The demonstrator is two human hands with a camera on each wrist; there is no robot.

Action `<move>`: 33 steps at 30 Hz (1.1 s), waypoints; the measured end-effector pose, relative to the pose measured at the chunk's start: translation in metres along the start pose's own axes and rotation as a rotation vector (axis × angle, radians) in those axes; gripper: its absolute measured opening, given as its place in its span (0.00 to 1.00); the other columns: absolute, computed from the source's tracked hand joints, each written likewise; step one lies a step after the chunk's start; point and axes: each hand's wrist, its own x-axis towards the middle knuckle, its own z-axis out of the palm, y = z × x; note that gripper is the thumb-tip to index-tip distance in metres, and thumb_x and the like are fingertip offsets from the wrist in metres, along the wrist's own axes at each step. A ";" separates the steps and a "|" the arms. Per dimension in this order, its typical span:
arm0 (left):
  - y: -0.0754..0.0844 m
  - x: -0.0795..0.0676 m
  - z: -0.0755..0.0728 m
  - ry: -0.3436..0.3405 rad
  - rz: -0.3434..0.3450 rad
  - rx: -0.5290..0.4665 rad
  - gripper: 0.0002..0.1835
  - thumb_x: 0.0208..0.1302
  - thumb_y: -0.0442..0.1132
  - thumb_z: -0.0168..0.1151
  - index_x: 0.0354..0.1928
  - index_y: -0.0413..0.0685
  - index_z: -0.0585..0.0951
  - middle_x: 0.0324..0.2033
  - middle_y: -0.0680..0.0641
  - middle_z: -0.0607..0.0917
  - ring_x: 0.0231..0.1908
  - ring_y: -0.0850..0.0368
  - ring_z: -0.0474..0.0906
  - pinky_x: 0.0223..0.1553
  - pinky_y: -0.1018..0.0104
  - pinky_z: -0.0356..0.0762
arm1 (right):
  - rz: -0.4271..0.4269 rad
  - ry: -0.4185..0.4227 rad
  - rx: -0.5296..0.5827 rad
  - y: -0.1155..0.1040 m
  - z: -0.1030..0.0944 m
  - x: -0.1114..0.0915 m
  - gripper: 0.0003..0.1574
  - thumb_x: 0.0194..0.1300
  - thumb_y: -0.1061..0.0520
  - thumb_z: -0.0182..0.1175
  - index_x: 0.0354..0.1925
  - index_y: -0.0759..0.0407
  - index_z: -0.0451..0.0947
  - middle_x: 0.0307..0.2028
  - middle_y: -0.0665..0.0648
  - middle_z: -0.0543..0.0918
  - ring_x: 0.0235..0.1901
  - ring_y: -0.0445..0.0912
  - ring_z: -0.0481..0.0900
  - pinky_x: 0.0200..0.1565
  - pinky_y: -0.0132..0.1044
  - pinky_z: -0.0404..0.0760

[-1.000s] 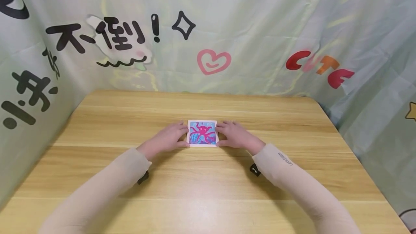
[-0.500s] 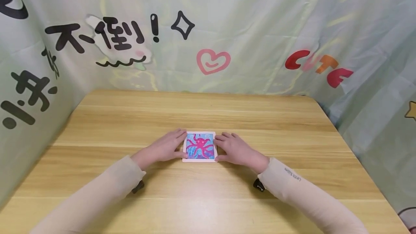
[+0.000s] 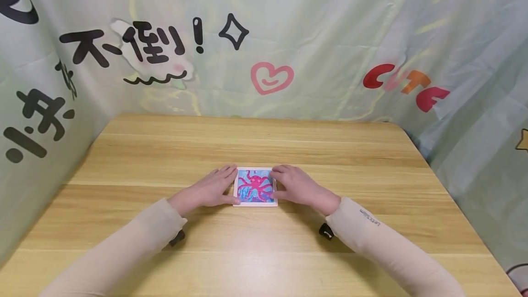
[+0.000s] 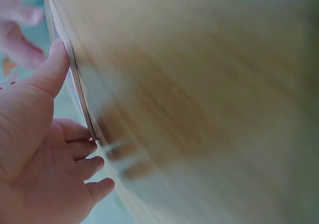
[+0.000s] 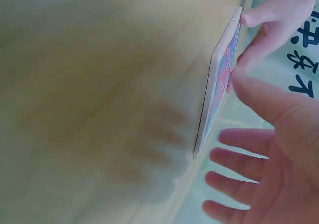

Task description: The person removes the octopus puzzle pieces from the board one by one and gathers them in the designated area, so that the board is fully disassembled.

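A thin square picture board [image 3: 255,188] with a white border and a pink octopus on blue lies flat on the wooden table. At its left edge, my left hand [image 3: 208,188] has its thumb on the near corner and its fingertips by the far corner. My right hand [image 3: 300,187] reaches just over the right edge, fingers loosely bent. From the left wrist view, the left thumb [image 4: 56,64] meets the board's edge. The right wrist view shows the right fingers [image 5: 244,164] spread and apart from the board, with the thumb overlapping its side.
The wooden table [image 3: 255,251] stretches out around the board. A pale printed curtain [image 3: 330,35] with black lettering, a pink heart and the word CUTE hangs behind and at both sides. Dark straps [image 3: 327,231] show under the sleeve cuffs.
The picture board has slid toward me with both hands beside it. Since half a second ago, the right hand has shifted left over the board's edge; the board sits slightly further right.
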 end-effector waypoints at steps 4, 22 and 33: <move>0.002 0.001 0.000 -0.011 -0.018 -0.008 0.49 0.57 0.63 0.56 0.69 0.34 0.52 0.69 0.39 0.49 0.68 0.44 0.40 0.65 0.49 0.42 | 0.035 0.020 0.124 -0.003 -0.003 0.019 0.33 0.56 0.49 0.66 0.55 0.66 0.73 0.51 0.63 0.76 0.51 0.54 0.73 0.53 0.45 0.72; 0.003 0.000 -0.001 -0.009 -0.012 0.018 0.48 0.59 0.63 0.54 0.68 0.33 0.52 0.69 0.37 0.49 0.68 0.44 0.42 0.65 0.49 0.42 | 0.072 -0.073 0.182 -0.020 0.008 0.070 0.22 0.59 0.52 0.64 0.50 0.61 0.77 0.36 0.53 0.76 0.32 0.43 0.72 0.38 0.34 0.74; 0.004 0.000 -0.001 -0.007 -0.018 0.008 0.49 0.59 0.62 0.55 0.68 0.33 0.52 0.69 0.38 0.49 0.68 0.44 0.42 0.65 0.49 0.42 | 0.078 -0.048 0.104 -0.026 0.012 0.070 0.23 0.58 0.52 0.64 0.50 0.62 0.78 0.39 0.54 0.77 0.35 0.43 0.74 0.41 0.34 0.75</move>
